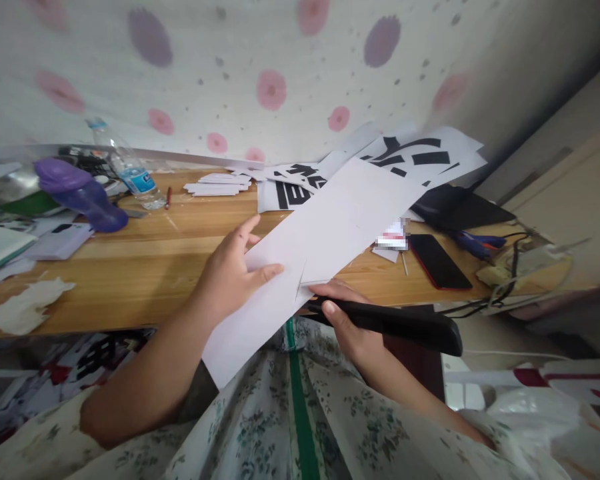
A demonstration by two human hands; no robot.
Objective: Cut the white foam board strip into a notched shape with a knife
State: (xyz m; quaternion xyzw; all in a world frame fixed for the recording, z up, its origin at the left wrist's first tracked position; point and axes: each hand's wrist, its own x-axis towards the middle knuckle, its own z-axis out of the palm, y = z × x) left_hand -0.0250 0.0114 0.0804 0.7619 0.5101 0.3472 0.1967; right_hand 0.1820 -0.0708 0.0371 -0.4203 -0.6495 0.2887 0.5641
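Observation:
A long white paper strip slants across the front of the desk, its lower end over my lap. My left hand grips it near the lower left, thumb on top and some fingers at the far edge. A slit with a small raised flap shows in the paper's near edge. Just below that cut, my right hand is closed round a long black-handled tool. The tool's front end goes under the paper's edge, so its tip is hidden and its kind is unclear.
On the wooden desk are a stack of white paper strips, sheets with black characters, a phone, a purple bottle, a water bottle and crumpled tissue. Cables lie at the right.

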